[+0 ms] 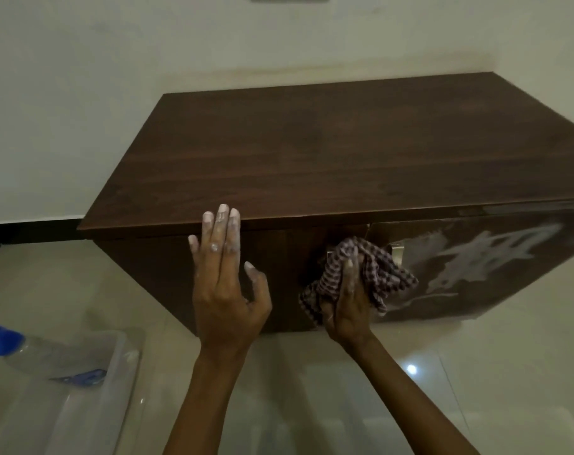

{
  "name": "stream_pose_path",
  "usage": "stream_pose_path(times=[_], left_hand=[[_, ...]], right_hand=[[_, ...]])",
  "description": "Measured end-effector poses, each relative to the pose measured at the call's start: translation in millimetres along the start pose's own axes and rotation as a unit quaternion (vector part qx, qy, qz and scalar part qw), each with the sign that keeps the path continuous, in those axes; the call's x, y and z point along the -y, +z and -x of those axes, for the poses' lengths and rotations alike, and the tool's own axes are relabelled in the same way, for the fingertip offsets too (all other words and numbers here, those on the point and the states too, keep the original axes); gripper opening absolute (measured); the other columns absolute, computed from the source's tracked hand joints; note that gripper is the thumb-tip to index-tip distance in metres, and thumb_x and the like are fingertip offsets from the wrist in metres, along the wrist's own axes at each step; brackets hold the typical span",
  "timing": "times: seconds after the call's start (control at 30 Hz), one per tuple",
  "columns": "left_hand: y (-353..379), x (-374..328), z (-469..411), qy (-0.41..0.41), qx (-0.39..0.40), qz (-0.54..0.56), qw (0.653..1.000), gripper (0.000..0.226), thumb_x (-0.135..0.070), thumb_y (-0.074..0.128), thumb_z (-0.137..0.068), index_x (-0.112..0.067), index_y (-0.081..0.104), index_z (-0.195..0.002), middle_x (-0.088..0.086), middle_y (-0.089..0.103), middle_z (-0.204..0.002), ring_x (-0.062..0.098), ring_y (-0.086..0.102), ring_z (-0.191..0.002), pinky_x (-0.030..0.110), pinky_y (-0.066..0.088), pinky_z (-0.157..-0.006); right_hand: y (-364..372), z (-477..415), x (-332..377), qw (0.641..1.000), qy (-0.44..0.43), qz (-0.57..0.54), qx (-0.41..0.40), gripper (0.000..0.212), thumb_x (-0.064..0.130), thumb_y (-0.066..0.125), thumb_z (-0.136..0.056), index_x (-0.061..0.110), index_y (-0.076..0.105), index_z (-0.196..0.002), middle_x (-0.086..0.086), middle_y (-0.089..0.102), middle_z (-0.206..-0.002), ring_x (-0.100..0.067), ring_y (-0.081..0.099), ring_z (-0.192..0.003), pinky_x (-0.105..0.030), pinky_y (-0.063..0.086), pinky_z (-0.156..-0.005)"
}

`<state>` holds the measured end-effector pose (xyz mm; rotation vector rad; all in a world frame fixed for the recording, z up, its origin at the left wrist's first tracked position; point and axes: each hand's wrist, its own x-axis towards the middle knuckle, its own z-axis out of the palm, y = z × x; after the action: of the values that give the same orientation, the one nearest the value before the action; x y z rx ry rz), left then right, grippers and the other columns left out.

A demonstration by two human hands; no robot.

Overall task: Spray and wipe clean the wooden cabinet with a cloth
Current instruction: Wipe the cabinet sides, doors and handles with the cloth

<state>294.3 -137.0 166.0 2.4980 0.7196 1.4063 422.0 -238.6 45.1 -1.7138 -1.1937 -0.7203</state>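
Observation:
A low dark wooden cabinet (328,149) stands against the pale wall. My left hand (225,280) lies flat with straight fingers against the cabinet's front, fingertips at the top edge. My right hand (349,307) grips a bunched checked cloth (374,274) and presses it on the front near the middle, beside a metal handle (398,252). White foamy spray streaks (482,257) cover the right door. A spray bottle (26,353) with a blue top lies at the lower left.
A clear plastic tub (92,399) sits on the glossy tiled floor (476,372) at the lower left, and the bottle lies on or in it. A dark skirting strip (29,226) runs along the wall at left.

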Motion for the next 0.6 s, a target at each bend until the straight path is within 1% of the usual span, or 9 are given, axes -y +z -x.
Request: stream_pose_path(times=[0.1,0.17,0.2,0.3,0.37,0.43,0.5,0.53,0.6], left_hand=[[5.5,-9.7,2.2,0.028,0.022,-0.003,0.999,0.057,-0.006,0.041,-0.079,0.004,0.033,-0.135,0.011,0.031,-0.142,0.021,0.021,-0.138,0.032,0.008,-0.117],[9.8,-18.1,2.4,0.043,0.035,-0.002,0.998,0.058,-0.006,0.041,-0.079,0.004,0.032,-0.135,0.011,0.031,-0.142,0.022,0.021,-0.138,0.033,0.008,-0.117],[11.7,-21.8,2.6,0.046,0.04,-0.002,0.998,0.058,-0.006,0.041,-0.079,0.003,0.03,-0.136,0.011,0.03,-0.143,0.021,0.02,-0.138,0.034,0.007,-0.117],[14.7,-27.3,3.2,0.052,0.052,-0.003,0.997,0.059,-0.006,0.04,-0.08,0.002,0.027,-0.137,0.011,0.028,-0.144,0.02,0.018,-0.139,0.035,0.007,-0.117],[14.8,-26.3,2.2,0.059,0.05,-0.004,0.997,0.059,-0.005,0.04,-0.08,0.002,0.028,-0.137,0.01,0.028,-0.144,0.021,0.02,-0.138,0.035,0.007,-0.117],[14.9,-24.6,1.4,0.064,0.047,-0.007,0.997,0.058,-0.005,0.04,-0.079,0.002,0.029,-0.136,0.01,0.028,-0.143,0.021,0.021,-0.138,0.037,0.008,-0.117],[15.6,-24.5,1.4,0.061,0.045,-0.002,0.997,0.058,-0.004,0.04,-0.08,0.002,0.029,-0.136,0.01,0.029,-0.143,0.019,0.019,-0.138,0.038,0.009,-0.117],[15.7,-24.9,2.0,0.058,0.044,0.001,0.997,0.058,-0.005,0.04,-0.08,0.003,0.029,-0.136,0.01,0.029,-0.143,0.018,0.018,-0.138,0.038,0.009,-0.117],[15.5,-25.2,2.1,0.057,0.044,0.003,0.997,0.058,-0.005,0.041,-0.08,0.003,0.028,-0.136,0.011,0.029,-0.143,0.019,0.019,-0.138,0.037,0.008,-0.117]], right_hand=[[3.8,10.3,-1.0,1.0,-0.019,0.011,0.021,0.059,0.034,0.018,-0.1,0.013,-0.01,-0.147,0.001,-0.012,-0.157,-0.016,0.003,-0.145,-0.019,0.014,-0.115],[1.1,36.1,-9.3,0.995,-0.039,0.055,0.069,0.059,0.034,0.018,-0.1,0.013,-0.012,-0.146,0.0,-0.015,-0.156,-0.022,0.019,-0.139,-0.025,0.033,-0.098],[-1.5,47.2,-13.7,0.991,-0.049,0.077,0.094,0.058,0.034,0.019,-0.1,0.014,-0.01,-0.147,0.001,-0.014,-0.157,-0.02,0.023,-0.137,-0.028,0.037,-0.089],[-9.1,56.4,-23.5,0.978,-0.096,0.11,0.148,0.064,0.025,0.036,-0.096,0.018,0.001,-0.148,0.003,-0.005,-0.158,-0.013,0.028,-0.136,-0.029,0.04,-0.084],[-9.7,49.0,-24.6,0.98,-0.066,0.101,0.156,0.08,0.02,0.053,-0.082,0.018,0.008,-0.148,0.003,0.009,-0.156,-0.015,0.043,-0.123,-0.03,0.04,-0.081],[-5.0,40.7,-21.2,0.985,-0.013,0.06,0.158,0.086,0.017,0.057,-0.076,0.018,0.012,-0.149,0.002,0.02,-0.15,-0.015,0.051,-0.109,-0.03,0.039,-0.082],[0.4,46.1,-25.7,0.976,-0.003,0.019,0.216,0.073,0.015,0.049,-0.082,0.017,0.017,-0.148,0.001,0.024,-0.153,-0.016,0.051,-0.114,-0.028,0.041,-0.086],[2.7,54.3,-30.7,0.964,-0.008,0.006,0.267,0.061,0.014,0.044,-0.086,0.018,0.026,-0.144,0.004,0.033,-0.15,-0.015,0.054,-0.114,-0.025,0.044,-0.085],[7.3,72.1,-39.7,0.916,0.043,0.002,0.399,0.04,0.017,0.041,-0.092,0.018,0.043,-0.132,0.002,0.052,-0.136,-0.009,0.058,-0.112,-0.018,0.043,-0.091]])
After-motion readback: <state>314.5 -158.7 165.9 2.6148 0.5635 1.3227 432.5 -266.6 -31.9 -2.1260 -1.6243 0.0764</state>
